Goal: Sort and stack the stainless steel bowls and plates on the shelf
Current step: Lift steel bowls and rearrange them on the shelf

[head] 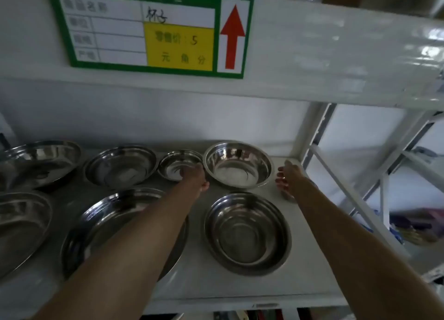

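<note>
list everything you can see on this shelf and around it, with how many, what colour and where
deep bowl: one, silver steel, back row, right, between the two hands
small bowl: one, silver steel, back row, left of the deep bowl
shallow dish: one, silver steel, back row, left of the small bowl
wide dish: one, silver steel, back left
ringed bowl: one, silver steel, front right
large pan: one, silver steel, front centre, partly under the left forearm
edge dish: one, silver steel, front left, cut off by the frame
price label: one, green, white and yellow with a red arrow, on the shelf above
shelf: one, white
left hand: at the deep bowl's left rim
right hand: open, beside the deep bowl's right rim
</note>
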`<state>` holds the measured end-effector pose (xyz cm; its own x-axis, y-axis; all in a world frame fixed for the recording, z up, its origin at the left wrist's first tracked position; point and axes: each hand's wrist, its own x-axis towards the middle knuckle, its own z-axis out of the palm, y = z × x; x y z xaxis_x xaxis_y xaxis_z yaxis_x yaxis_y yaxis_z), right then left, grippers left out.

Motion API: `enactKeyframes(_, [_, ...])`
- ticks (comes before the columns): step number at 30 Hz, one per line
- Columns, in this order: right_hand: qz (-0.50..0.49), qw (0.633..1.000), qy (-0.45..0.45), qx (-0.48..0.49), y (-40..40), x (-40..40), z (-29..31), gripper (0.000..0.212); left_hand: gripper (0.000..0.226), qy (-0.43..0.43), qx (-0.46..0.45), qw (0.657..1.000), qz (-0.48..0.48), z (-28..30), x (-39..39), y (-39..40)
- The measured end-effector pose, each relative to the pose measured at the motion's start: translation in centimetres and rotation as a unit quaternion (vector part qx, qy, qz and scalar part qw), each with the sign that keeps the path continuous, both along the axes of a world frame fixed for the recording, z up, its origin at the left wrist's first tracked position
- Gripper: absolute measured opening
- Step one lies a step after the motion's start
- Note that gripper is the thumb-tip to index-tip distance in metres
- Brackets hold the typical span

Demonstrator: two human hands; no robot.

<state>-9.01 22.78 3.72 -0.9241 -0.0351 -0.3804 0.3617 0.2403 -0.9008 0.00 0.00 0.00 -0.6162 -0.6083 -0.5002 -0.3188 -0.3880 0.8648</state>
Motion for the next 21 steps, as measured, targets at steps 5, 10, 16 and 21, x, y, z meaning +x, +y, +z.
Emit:
enactKeyframes(5, [-0.011, 1.000, 0.009, 0.009, -0.3, -2.5, -0.3, 0.049, 0.038, 0.017, 0.016, 1.000, -0.008, -0.2, -0.3, 1.1])
enactKeyframes(10, [0.045, 0.991, 0.050, 0.117, -0.8, -4.1, -0.5, 0.040, 0.032, 0.028, 0.005, 1.000, 0.004, -0.2, -0.8, 1.4])
enactKeyframes(16, [0.070, 0.987, 0.030, 0.142, -1.2, -5.7, -1.3, 0.025, 0.037, 0.043, -0.027, 0.999, 0.010, -1.4, -1.7, 1.7])
enactKeyframes(21, [0.080, 0.980, 0.052, 0.172, -1.7, -6.9, -3.1, 0.030, 0.034, 0.064, -0.052, 0.995, 0.051, -1.6, -1.8, 2.3])
